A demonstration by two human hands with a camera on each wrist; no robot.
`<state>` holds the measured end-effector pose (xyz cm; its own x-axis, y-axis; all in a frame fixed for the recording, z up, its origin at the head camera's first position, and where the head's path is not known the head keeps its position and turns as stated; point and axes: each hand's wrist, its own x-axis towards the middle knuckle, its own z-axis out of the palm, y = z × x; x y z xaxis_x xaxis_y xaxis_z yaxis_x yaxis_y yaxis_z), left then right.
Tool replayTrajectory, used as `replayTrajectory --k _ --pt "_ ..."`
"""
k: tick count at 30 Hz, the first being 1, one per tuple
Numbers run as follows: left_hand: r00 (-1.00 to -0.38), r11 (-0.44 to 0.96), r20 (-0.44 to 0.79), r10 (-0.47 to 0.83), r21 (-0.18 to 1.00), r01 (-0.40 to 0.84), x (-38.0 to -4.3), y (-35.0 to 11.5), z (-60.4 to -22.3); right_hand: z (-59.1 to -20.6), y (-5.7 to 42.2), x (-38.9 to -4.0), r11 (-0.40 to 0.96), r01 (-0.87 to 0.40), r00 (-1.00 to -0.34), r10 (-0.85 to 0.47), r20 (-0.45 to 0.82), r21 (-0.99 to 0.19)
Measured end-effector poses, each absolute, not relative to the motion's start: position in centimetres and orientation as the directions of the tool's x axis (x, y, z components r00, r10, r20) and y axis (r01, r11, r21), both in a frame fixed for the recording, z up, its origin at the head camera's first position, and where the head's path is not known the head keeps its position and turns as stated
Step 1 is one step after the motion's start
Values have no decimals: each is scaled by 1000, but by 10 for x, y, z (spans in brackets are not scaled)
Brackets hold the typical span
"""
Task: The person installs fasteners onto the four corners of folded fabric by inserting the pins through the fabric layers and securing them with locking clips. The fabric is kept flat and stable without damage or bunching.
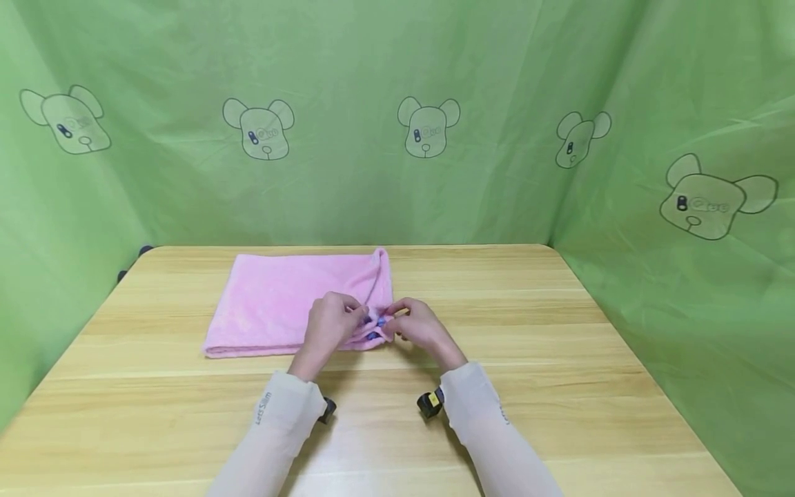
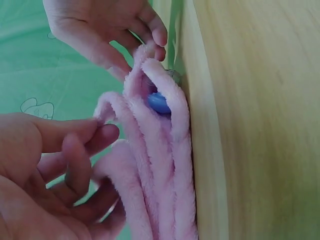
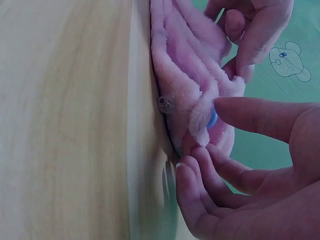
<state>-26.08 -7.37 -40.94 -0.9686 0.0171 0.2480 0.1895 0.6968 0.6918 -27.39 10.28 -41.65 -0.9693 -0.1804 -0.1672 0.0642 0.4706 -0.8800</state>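
A folded pink plush cloth (image 1: 279, 300) lies on the table, its right end gathered between both hands. My left hand (image 1: 329, 324) pinches a raised edge of the cloth between thumb and fingers, as the left wrist view shows. On the other side, my right hand (image 1: 425, 326) pinches the bunched corner, its thumb (image 3: 255, 115) beside a small rounded blue piece (image 3: 213, 119). That blue colour also shows between the folds in the left wrist view. A clear round disc (image 3: 166, 104) sits on the cloth's lower layer near the table.
The light wooden table (image 1: 559, 414) has its far edge near a green curtain (image 1: 348, 193) printed with mouse-like heads. Curtain also hangs at the left and right sides. Small dark pieces (image 1: 122, 275) show at the table's left edge.
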Motion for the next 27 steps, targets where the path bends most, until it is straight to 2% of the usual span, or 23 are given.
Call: replayTrajectory --k 5,14,27 --pt "-968 686 251 6 703 187 -258 -73 -408 -417 102 -273 451 85 -971 -165 -176 -889" --pt "-963 631 242 -115 767 118 -263 -75 -410 -417 102 -273 440 95 -972 -152 -179 -893" --pt "-950 659 309 -49 725 202 -262 -76 -412 -416 102 -274 425 91 -971 -164 -176 -900"
